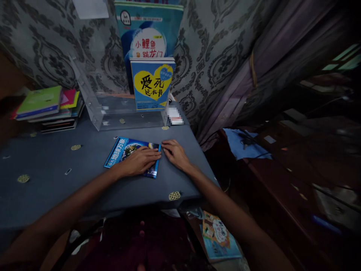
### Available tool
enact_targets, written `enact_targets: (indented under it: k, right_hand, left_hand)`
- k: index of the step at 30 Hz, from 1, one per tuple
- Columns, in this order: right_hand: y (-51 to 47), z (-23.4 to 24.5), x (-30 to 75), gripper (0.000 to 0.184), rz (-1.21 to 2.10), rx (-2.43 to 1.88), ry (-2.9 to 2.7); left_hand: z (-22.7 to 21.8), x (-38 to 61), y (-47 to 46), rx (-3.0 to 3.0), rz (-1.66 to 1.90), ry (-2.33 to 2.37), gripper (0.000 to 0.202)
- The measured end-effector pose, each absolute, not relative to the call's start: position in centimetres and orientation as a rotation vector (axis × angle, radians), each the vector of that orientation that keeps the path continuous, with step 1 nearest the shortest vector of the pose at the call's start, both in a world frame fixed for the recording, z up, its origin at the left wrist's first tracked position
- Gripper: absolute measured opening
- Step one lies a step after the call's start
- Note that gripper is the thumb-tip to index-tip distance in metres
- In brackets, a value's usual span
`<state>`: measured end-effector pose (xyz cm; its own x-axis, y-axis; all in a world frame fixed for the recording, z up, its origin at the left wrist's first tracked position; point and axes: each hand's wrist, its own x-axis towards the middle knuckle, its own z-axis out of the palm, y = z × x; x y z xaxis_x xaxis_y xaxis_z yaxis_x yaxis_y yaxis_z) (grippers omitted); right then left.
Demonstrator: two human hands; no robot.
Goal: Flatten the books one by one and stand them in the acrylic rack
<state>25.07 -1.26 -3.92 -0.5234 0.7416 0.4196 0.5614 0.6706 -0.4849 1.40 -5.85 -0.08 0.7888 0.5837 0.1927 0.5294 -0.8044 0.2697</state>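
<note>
A blue book point(115, 154) with a picture of the Earth on its cover lies flat on the table point(93, 192), turned so its title runs up the left side. My left hand point(141, 161) rests flat across the book's cover, fingers stretched toward its right edge. Just off that edge, my right hand point(175, 154) lies on the tablecloth with its fingers extended and slightly bent, holding nothing. Behind both hands is a clear plastic book stand point(109, 122). A blue book with a yellow heart point(153, 84) stands upright at its right end, in front of a taller teal book point(149, 26).
Several books and booklets are stacked point(50, 105) at the back left. A patterned curtain point(220, 49) hangs behind the table. More books point(220, 237) lie low near my right arm. To the right stands a dark red cabinet point(270, 188) with a blue cloth point(245, 145) and cables on it.
</note>
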Motion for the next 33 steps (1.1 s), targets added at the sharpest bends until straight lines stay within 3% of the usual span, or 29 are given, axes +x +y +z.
enact_targets:
  k: [15,21,27,33]
  right_hand:
    - [-1.3,-3.7,25.1,0.031,0.422,-1.030,-2.266]
    - [-4.0,-3.1,24.8,0.037,0.411,-1.083,-2.238]
    - [-12.4,-1.7,24.2,0.053,0.659,-0.696,-2.428]
    - [-14.1,-1.2,24.3,0.072,0.715,-0.660,-2.620]
  left_hand:
    - [0.6,0.2,-12.4,2.800,0.360,0.782,0.041]
    - [-0.3,0.7,-15.1,2.904,0.409,0.957,0.045]
    - [-0.6,1.7,-16.9,2.946,0.504,1.074,0.039]
    - [-1.0,1.8,-17.3,2.931,0.641,1.074,0.038]
